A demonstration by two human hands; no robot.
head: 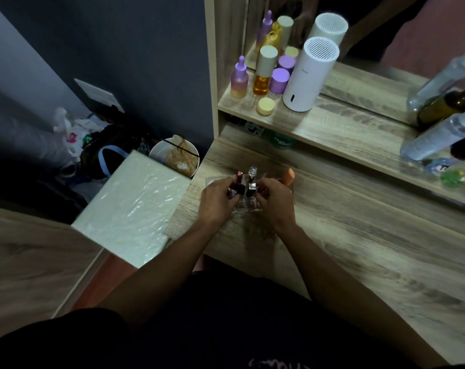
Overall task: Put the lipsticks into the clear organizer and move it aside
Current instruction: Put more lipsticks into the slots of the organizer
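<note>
The wooden dressing table fills the right half of the view, with a raised shelf at about one o'clock. On the shelf, at twelve o'clock, stands a white cylinder device beside some purple and amber bottles.

The clear organizer sits on the table just above the centre, near the left edge. Several lipsticks already stand upright in its compartments.

The left hand, at nine o'clock of the organizer, is curled around a dark lipstick. The right hand, at three o'clock, is closed near the organizer's side, but in this dim light I cannot tell what it holds.

I judge the filling is nearly done. Moving the organizer aside is not yet done.
</note>
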